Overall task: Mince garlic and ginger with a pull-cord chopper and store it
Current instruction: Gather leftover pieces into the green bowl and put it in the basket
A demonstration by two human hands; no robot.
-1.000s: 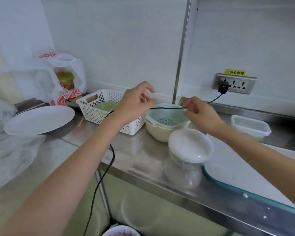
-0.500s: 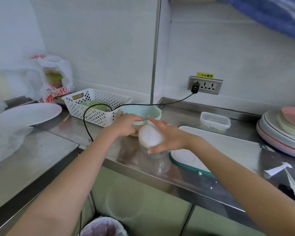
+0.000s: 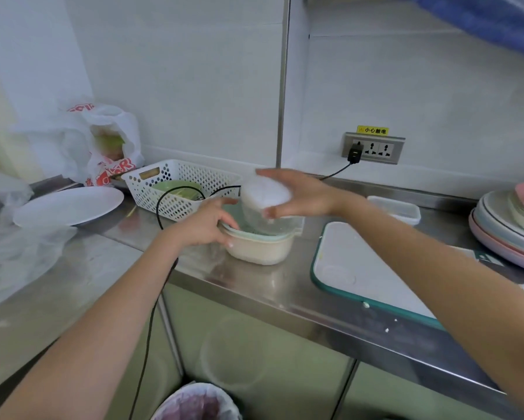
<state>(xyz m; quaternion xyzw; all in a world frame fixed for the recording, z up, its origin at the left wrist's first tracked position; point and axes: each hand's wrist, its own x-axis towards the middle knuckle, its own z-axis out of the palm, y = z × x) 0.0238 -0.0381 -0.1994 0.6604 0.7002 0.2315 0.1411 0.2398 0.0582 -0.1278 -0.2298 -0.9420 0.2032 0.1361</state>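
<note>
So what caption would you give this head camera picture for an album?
Right hand holds the white-lidded chopper tilted above a beige colander bowl, which the left hand touches.

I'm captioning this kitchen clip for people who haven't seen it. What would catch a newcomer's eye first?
First, the right hand holding the white-lidded chopper tilted in mid-air above the beige bowl with its green strainer, which the left hand touches at the rim. Next, the black cord running from the wall socket across the steel counter and down over its edge.

chopper point(image 3: 265, 201): white lid, clear bowl; basket point(image 3: 182, 184) white, perforated; cutting board point(image 3: 360, 268) white with teal rim; cord point(image 3: 164, 204) black
</note>
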